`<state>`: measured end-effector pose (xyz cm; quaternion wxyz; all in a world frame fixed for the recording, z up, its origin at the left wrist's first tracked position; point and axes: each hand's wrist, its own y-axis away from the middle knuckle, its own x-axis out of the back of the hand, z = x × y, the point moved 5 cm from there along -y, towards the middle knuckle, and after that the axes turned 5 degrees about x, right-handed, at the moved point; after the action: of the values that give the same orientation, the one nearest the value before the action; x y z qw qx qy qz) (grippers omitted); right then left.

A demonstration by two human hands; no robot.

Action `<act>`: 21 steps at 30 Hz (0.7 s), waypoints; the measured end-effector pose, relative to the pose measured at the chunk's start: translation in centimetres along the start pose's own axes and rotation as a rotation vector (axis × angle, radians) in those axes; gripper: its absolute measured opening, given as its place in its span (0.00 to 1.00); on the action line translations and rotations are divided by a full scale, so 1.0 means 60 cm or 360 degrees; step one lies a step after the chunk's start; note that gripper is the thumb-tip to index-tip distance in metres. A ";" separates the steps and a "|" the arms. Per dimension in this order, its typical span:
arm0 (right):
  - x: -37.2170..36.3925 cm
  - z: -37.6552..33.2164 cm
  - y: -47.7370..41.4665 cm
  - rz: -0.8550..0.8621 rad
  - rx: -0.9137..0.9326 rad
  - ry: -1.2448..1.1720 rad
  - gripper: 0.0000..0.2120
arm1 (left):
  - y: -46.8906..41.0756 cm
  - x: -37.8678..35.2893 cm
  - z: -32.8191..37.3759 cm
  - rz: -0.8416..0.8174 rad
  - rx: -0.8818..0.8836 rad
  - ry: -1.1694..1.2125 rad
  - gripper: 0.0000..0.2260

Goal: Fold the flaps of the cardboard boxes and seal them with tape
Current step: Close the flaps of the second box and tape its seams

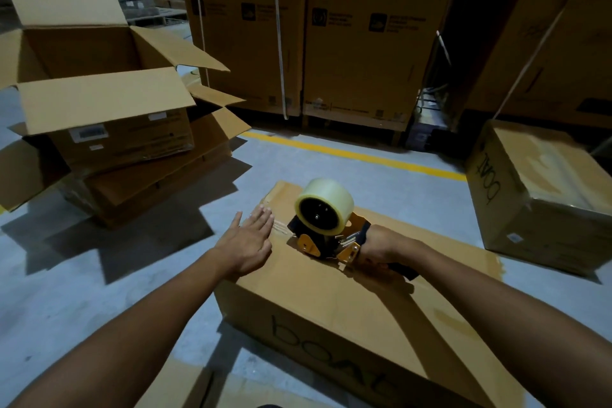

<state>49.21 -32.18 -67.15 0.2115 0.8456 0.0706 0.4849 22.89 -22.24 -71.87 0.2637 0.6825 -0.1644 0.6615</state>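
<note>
**Item under work.** A closed cardboard box (331,291) lies on the floor (132,291) directly before the person. Its flaps are folded down and its hand-lettered side faces the camera.

**Left hand.** The left hand (248,242) rests flat on the far left part of the lid, fingers straight and together, holding nothing. Judgement: it lies there to pin the flaps level and anchor the tape end.

**Right hand.** The right hand (377,247) is wrapped round the dark handle of the orange tape dispenser (326,238). The dispenser's nose sits on the lid, with the roll of clear tape (326,205) standing above it. A short wrinkled strip of tape (281,229) shows between the nose and the left fingertips.

**Progress.** Judgement: sealing of the lid is at its start. The stretch of lid toward the person appears untaped, but glare prevents confirmation.

**Surroundings.** The open boxes (99,103) stacked at left have their flaps raised and are not yet folded. A taped box (543,209) stands well apart at right.
</note>
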 end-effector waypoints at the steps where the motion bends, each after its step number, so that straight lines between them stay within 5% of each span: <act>1: 0.002 0.003 0.010 0.0004 -0.0019 0.0016 0.05 | 0.003 0.003 0.026 -0.0007 -0.0061 -0.0018 0.29; 5: 0.008 -0.005 0.032 0.0051 -0.0018 0.0095 0.06 | 0.009 0.003 0.122 0.0010 -0.0270 0.0097 0.22; 21: 0.030 0.127 0.116 0.0040 -0.0157 0.0233 0.10 | 0.006 -0.009 0.157 -0.0042 -0.0244 0.0015 0.28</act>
<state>56.03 -40.05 -66.13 0.2412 0.7974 0.0513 0.5508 30.32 -28.02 -72.21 0.3247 0.6593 -0.2042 0.6467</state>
